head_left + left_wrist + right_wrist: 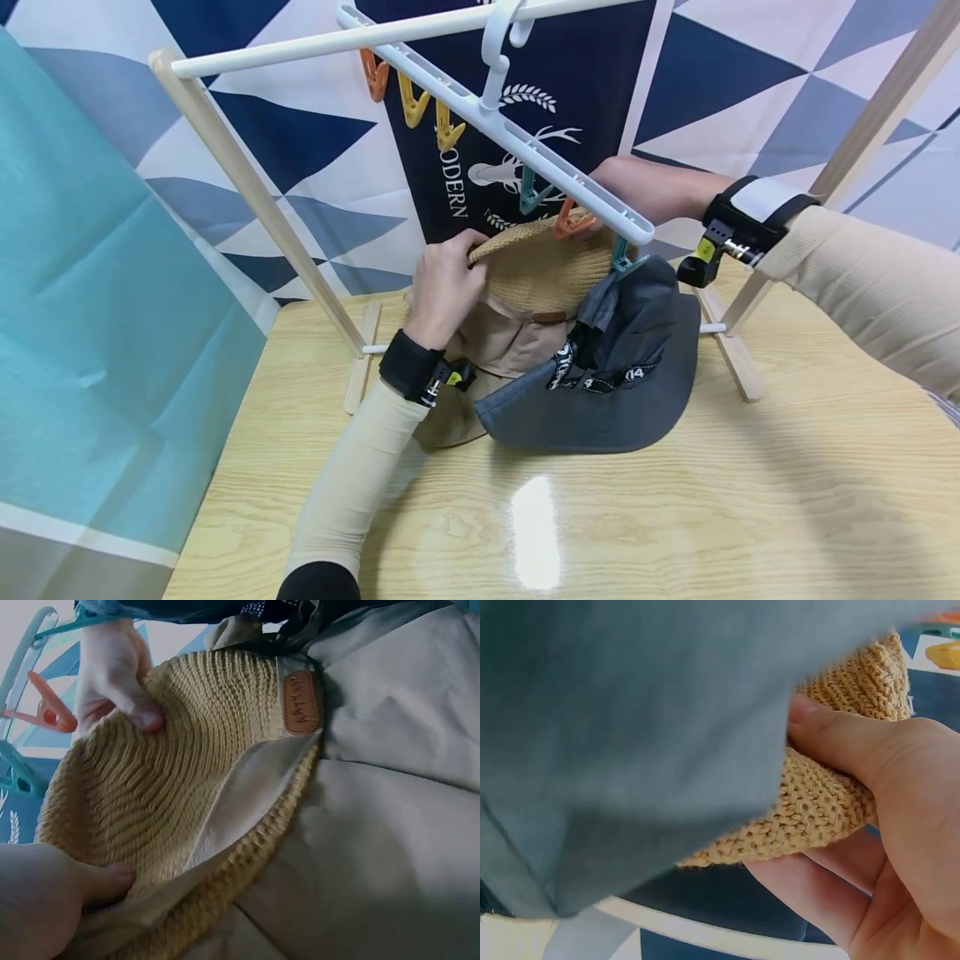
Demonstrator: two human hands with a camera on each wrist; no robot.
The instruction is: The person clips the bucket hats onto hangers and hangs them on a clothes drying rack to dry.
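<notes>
A tan knitted sun hat (551, 262) with beige cloth and a small brown leather label (301, 703) is spread between the two hands. My left hand (446, 287) pinches the knitted edge on the left. At the far right edge, my right hand (900, 802) grips the knit with the thumb on one side and fingers on the other. An orange clip (573, 218) hangs in front of the hat by the right hand, which the hanger partly hides. A dark grey cap (600, 408) with a wide brim hangs from a teal clip (625, 257), overlapping the beige cloth.
A pale blue hanger (510, 137) hooks over the white bar (315, 52) of a wooden rack (258, 204). Orange and yellow clips (412, 100) dangle from its far end, and another teal clip (531, 193) sits near the middle. Below lies the wood-grain table (637, 525).
</notes>
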